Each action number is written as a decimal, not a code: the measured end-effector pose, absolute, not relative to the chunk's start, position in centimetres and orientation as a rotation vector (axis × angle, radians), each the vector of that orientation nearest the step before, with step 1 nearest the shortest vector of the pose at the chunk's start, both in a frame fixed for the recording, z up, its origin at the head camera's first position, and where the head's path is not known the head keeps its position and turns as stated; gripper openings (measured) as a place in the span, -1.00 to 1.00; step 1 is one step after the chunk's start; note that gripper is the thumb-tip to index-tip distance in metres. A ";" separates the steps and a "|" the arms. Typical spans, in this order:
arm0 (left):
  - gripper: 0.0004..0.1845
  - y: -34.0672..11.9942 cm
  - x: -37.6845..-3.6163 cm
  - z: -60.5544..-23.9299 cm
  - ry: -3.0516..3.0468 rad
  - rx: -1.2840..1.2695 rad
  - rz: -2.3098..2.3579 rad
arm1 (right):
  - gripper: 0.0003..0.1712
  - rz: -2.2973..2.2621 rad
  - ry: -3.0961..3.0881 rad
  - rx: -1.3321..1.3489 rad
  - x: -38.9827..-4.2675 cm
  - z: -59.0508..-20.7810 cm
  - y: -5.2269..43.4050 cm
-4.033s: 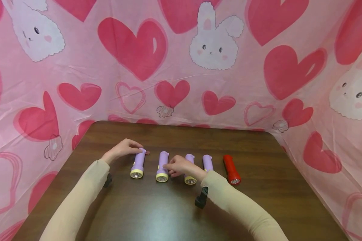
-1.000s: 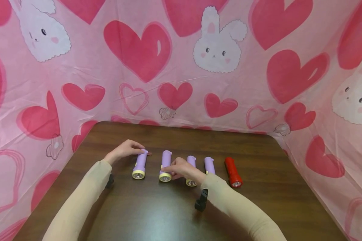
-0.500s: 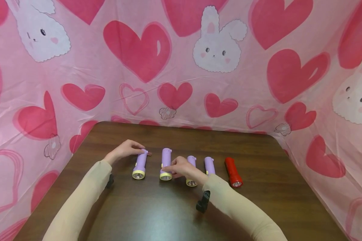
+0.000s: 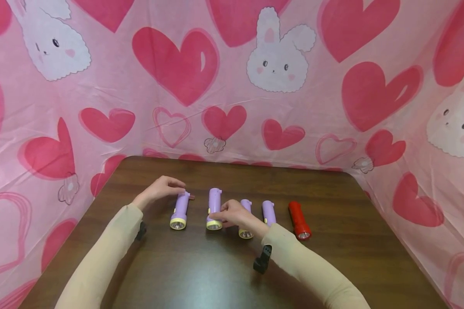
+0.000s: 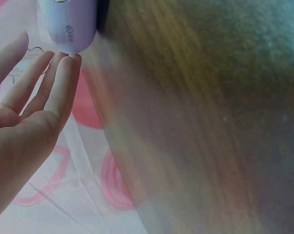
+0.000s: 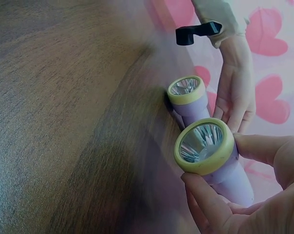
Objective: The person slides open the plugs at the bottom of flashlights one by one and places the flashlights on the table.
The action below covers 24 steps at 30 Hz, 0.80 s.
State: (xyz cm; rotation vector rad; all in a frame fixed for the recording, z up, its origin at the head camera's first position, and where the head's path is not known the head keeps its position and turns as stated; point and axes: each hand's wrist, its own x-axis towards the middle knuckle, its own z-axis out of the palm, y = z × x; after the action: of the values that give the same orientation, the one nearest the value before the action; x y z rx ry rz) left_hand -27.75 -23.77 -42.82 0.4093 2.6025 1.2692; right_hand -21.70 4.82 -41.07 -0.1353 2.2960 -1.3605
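Note:
Four flashlights in a row include a lilac one with a yellow rim (image 4: 180, 208) at the left end. My left hand (image 4: 159, 189) is at its tail; in the left wrist view the extended fingers (image 5: 64, 83) reach the tail end of that flashlight (image 5: 71, 29), the thumb apart from it. The second lilac flashlight (image 4: 215, 198) is pinched near its head by my right hand (image 4: 235, 213). In the right wrist view, thumb and fingers grip either side of its yellow rim (image 6: 183, 161), the lens facing the camera.
Right of the held flashlight lie two more lilac flashlights, one (image 4: 246, 204) partly behind my right hand, the other (image 4: 268, 210) partly behind the wrist. A red flashlight (image 4: 299, 221) lies farthest right. The brown wooden table (image 4: 170, 274) is backed by a pink heart-print curtain (image 4: 232, 94).
My right hand has shifted its grip from the second flashlight's body to its head. That flashlight has moved slightly farther back and right. My left hand has lifted slightly at the first one's tail.

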 end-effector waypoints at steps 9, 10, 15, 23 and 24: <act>-0.51 -23.1 -27.8 -42.2 2.627 0.408 1.304 | -0.64 -1.365 2.305 -0.127 -21.4 -40.7 5.0; -0.51 -23.0 -27.8 -42.0 2.630 0.408 1.305 | -0.62 -1.365 2.305 -0.130 -21.4 -40.6 5.1; -0.52 -22.2 -27.8 -41.4 2.671 0.450 1.299 | -0.58 -1.369 2.316 -0.152 -21.4 -40.5 5.3; -0.58 -21.0 -27.5 -40.4 2.710 0.504 1.300 | -0.53 -1.378 2.325 -0.198 -21.1 -40.1 5.8; -0.58 -20.9 -27.5 -40.3 2.716 0.520 1.296 | -0.52 -1.379 2.323 -0.201 -21.1 -40.1 5.8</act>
State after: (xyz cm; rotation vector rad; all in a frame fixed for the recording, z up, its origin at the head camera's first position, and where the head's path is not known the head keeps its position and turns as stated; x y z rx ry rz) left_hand -27.48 -20.90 -40.27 0.5197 2.7165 1.2961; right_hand -21.11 5.83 -40.10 -0.2005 2.3230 -1.3794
